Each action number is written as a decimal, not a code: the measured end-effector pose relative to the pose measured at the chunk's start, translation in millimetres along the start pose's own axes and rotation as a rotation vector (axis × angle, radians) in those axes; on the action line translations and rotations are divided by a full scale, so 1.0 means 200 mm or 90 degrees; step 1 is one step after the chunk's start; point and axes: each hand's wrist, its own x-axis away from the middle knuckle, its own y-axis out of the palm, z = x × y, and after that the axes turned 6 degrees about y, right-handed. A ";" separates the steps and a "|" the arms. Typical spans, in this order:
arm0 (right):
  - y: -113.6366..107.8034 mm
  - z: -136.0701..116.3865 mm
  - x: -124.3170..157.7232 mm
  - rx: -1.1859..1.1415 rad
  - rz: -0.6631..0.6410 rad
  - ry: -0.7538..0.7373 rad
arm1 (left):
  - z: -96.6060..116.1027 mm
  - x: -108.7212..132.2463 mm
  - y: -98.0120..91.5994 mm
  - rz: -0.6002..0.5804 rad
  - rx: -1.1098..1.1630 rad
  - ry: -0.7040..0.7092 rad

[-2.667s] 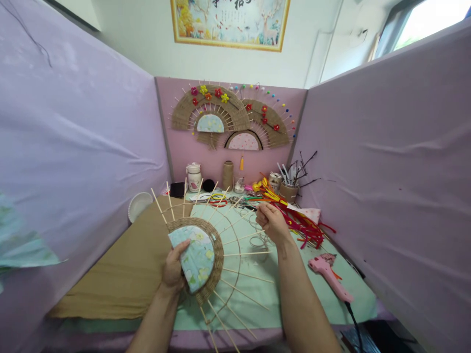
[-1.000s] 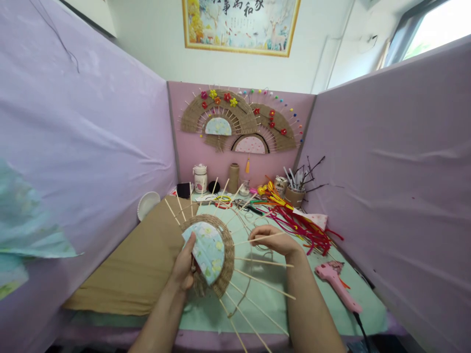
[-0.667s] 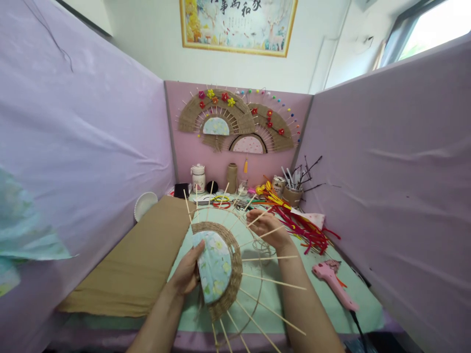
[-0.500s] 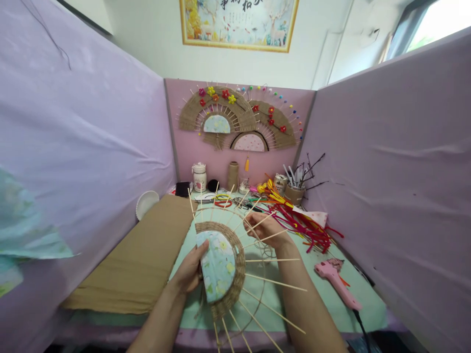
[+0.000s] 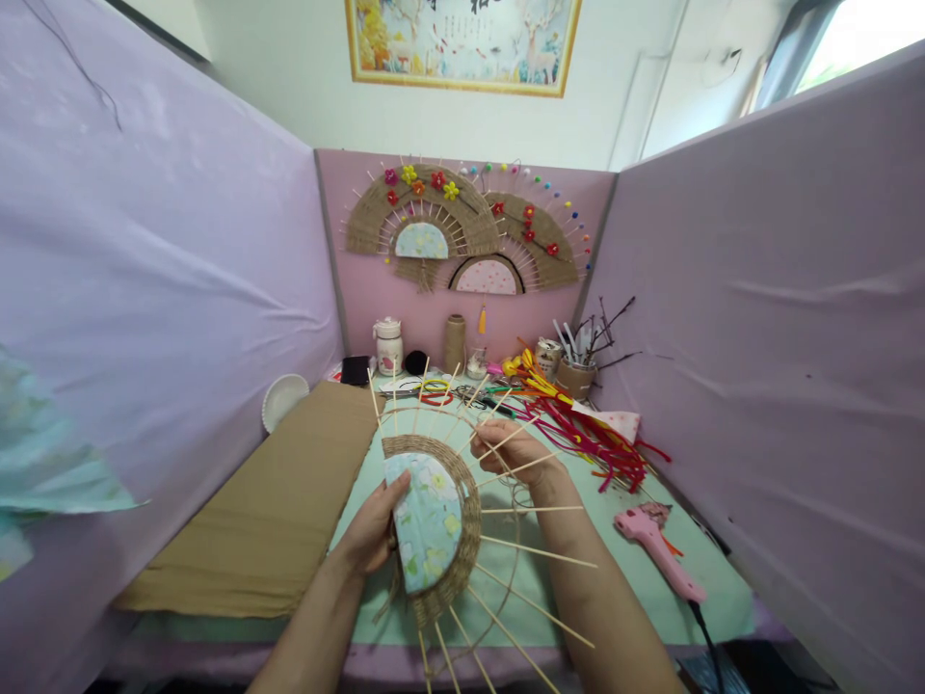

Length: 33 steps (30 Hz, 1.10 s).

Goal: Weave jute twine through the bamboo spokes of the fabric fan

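A half-round fan frame (image 5: 428, 530) has a blue floral centre, a woven brown twine band (image 5: 469, 520) around its curve, and thin wooden sticks (image 5: 539, 551) spreading outward. My left hand (image 5: 376, 525) grips its straight edge, thumb on the floral cloth. Around the outer sticks runs a loose loop of twine (image 5: 515, 569). At the upper right of the frame, my right hand (image 5: 513, 451) pinches this twine among the sticks. More thin twine hangs below my right wrist.
Brown cardboard (image 5: 267, 501) lies at left. A pink glue gun (image 5: 661, 554) rests at right, near red and yellow pipe cleaners (image 5: 599, 443). Scissors, a twine spool (image 5: 455, 344) and a white jar (image 5: 388, 347) are at the back. Finished fans (image 5: 426, 207) hang on the pink panel.
My right hand has shifted slightly left along the twine, its fingers drawn closer together. My left hand keeps its hold on the frame. The whole view has moved a little.
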 end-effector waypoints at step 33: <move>-0.05 0.04 0.14 -0.029 0.071 -0.084 | 0.11 -0.14 0.07 -0.039 0.075 0.038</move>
